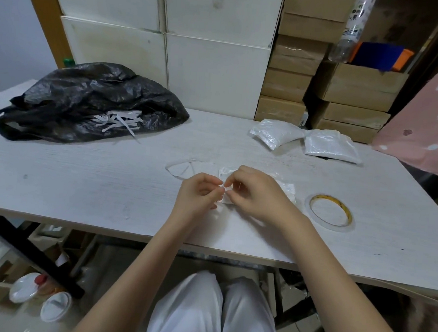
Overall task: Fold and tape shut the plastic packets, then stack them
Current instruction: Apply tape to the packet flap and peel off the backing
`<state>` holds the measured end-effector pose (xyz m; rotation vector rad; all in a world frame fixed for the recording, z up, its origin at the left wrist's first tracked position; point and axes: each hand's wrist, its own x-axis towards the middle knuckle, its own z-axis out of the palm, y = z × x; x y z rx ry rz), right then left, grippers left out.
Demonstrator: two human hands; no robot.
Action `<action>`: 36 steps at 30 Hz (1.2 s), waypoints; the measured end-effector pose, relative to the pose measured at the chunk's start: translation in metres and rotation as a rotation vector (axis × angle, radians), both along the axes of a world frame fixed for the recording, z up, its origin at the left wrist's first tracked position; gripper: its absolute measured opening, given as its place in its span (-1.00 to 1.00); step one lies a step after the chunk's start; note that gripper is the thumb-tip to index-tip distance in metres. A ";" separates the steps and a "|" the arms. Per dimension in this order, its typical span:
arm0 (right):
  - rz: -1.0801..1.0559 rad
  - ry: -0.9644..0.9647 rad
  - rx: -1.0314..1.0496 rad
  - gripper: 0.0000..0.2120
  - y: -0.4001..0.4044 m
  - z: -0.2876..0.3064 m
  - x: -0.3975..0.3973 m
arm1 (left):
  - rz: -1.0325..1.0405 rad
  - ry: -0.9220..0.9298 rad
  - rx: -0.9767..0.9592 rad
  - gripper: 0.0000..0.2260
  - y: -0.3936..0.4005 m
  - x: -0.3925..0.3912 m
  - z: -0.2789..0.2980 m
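Note:
A clear plastic packet (287, 191) with white contents lies on the white table (83, 183) near its front edge, mostly covered by my hands. My left hand (198, 192) and my right hand (255, 191) meet over the packet's left end, fingertips pinched together on its edge. Whether a bit of tape sits between the fingertips is too small to tell. A roll of tape (330, 212) with a yellow core lies flat just right of my right hand. Two closed packets (275, 133) (330, 147) rest side by side at the back right.
A black plastic bag (88, 101) with white paper strips (120, 122) spilling out fills the back left. A flat empty clear bag (184, 169) lies just behind my left hand. White and brown boxes are stacked behind the table. Pink spotted cloth (425, 122) hangs at the right.

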<state>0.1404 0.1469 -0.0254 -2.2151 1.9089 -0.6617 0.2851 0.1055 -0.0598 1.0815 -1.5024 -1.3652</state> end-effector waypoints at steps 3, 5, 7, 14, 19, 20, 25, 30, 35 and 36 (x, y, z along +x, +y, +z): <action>-0.039 -0.017 0.009 -0.90 -0.002 0.000 0.002 | -0.016 0.007 -0.009 -0.89 0.000 0.001 -0.002; -0.057 -0.024 0.032 -0.90 -0.003 0.002 0.002 | 0.006 -0.006 -0.016 -0.85 -0.001 -0.001 -0.003; -0.070 -0.015 0.042 -0.89 -0.004 0.003 0.003 | 0.038 -0.013 -0.029 -0.79 -0.001 -0.003 -0.005; -0.080 0.049 0.044 -0.88 -0.006 0.008 0.006 | 0.092 -0.069 -0.173 -0.66 0.000 -0.006 -0.009; -0.062 0.132 0.048 -0.85 -0.009 0.012 0.010 | 0.113 -0.138 -0.308 -0.62 0.002 -0.006 -0.010; -0.065 0.127 0.055 -0.85 -0.009 0.013 0.010 | 0.119 -0.148 -0.336 -0.61 0.002 -0.006 -0.010; -0.063 0.094 0.080 -0.87 -0.011 0.013 0.009 | 0.122 -0.138 -0.376 -0.61 0.002 -0.006 -0.011; -0.038 -0.012 0.081 -0.92 -0.008 0.010 0.000 | 0.117 -0.133 -0.391 -0.60 -0.001 -0.007 -0.013; -0.021 -0.040 0.088 -0.91 -0.006 0.011 -0.002 | 0.122 -0.164 -0.419 -0.60 -0.003 -0.007 -0.017; -0.014 -0.029 0.078 -0.91 -0.007 0.011 -0.002 | 0.121 -0.171 -0.426 -0.60 -0.002 -0.007 -0.017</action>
